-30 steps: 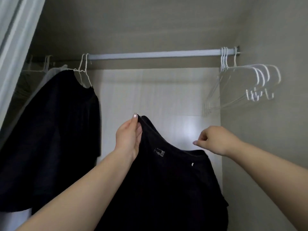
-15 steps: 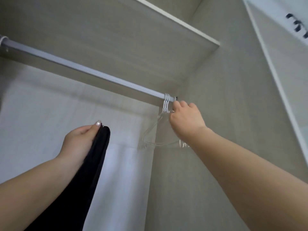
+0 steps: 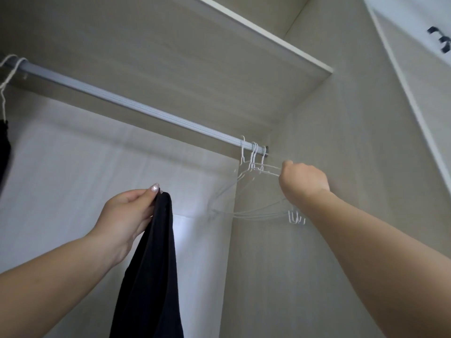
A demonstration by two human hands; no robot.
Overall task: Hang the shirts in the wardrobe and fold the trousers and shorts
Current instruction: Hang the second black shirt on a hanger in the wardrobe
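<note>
The right hand's fingers [image 3: 289,167] are curled around the wire shoulder of a white hanger [image 3: 266,170], one of a small bunch of empty hangers [image 3: 253,211] hooked at the far right end of the wardrobe rail [image 3: 136,106], close against the side wall. The right hand [image 3: 303,180] hides exactly how many wires it grips, so I cannot tell whether it has one hanger or more. The left hand [image 3: 127,213] pinches the black shirt [image 3: 151,269] at its top edge, thumb and fingers closed on the cloth, and the shirt hangs limp below, well left of the hangers and under the rail. The step in hand looks to be fetching a hanger for this shirt. Next, the hook must be lifted off the rail without dragging its neighbours, then the hanger threaded into the shirt's neck. At the far left another dark garment [image 3: 3,147] already hangs.
</note>
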